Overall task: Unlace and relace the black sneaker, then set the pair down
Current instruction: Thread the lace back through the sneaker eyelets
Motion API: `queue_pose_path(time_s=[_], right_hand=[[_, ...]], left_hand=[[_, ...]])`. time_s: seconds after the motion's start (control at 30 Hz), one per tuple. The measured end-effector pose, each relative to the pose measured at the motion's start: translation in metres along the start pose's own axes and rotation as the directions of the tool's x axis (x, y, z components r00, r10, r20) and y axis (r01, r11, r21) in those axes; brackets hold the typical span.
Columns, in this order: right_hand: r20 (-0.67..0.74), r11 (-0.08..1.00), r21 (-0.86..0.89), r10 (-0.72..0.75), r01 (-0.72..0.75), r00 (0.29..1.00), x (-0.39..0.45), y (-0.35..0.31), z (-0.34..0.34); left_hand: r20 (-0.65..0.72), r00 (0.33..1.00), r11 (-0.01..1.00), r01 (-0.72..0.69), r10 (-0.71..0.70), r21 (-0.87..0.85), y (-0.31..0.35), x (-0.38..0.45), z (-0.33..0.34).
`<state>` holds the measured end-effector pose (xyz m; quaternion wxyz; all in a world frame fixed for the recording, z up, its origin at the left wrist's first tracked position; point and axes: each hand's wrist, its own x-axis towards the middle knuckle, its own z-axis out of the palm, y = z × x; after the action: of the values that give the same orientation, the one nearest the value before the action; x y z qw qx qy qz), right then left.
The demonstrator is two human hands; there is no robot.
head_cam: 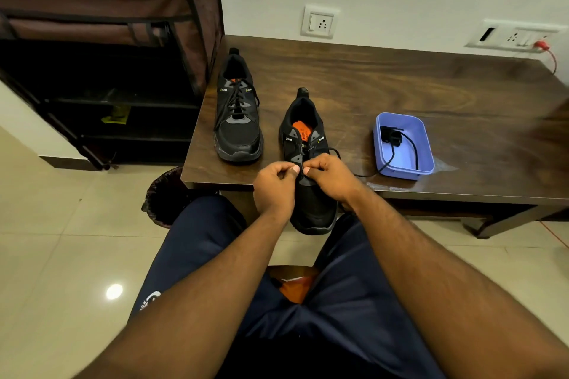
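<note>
Black sneaker [309, 163] sits at the counter [400, 95] front edge, toe overhanging toward the lap. Left hand [275, 184] and right hand [329, 178] both pinch at the lower eyelets; I read that as lace [335, 152] ends held between thumb and fingertips, contact itself too small to confirm. Lace is thin, limp, no stiffness: best gripped close to the tip to feed eyelets, slack trails right. Shoe is light, with a soft mesh upper and stiffer sole, and may slide when the lace is tugged; bracing at midfoot looks safer. Second sneaker [238, 114], laced, stands to the left. Purple tray [426, 148] on the right holds a spare black cord.
</note>
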<state>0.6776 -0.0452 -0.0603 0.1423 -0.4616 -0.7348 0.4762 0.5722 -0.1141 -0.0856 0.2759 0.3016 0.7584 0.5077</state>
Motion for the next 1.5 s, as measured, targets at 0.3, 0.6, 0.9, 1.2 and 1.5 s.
queue_pose_path(time_s=[0.3, 0.6, 0.9, 1.2, 1.5], right_hand=[[-0.076, 0.771, -0.637, -0.047, -0.013, 0.996, -0.016, 0.001, -0.003], [-0.236, 0.715, -0.692, -0.091, -0.102, 0.968, -0.026, 0.011, 0.004], [-0.235, 0.657, -0.745, -0.100, -0.113, 0.967, -0.025, 0.006, 0.004], [-0.222, 0.699, -0.708, -0.080, -0.104, 0.972, -0.027, 0.012, 0.002], [-0.308, 0.872, -0.443, 0.071, -0.209, 0.949, -0.018, 0.005, 0.005]], left_hand=[[-0.097, 0.980, 0.856, 0.100, -0.173, -0.507, 0.022, 0.010, -0.007], [-0.043, 0.993, 0.887, 0.078, -0.109, -0.456, 0.049, 0.043, -0.085], [0.175, 0.984, 1.000, -0.017, 0.014, 0.017, 0.017, 0.007, -0.006], [-0.617, 0.760, 0.959, 0.026, -0.203, -0.282, -0.037, 0.066, -0.117], [0.090, 0.995, 0.987, 0.037, -0.051, 0.158, 0.004, 0.007, -0.035]])
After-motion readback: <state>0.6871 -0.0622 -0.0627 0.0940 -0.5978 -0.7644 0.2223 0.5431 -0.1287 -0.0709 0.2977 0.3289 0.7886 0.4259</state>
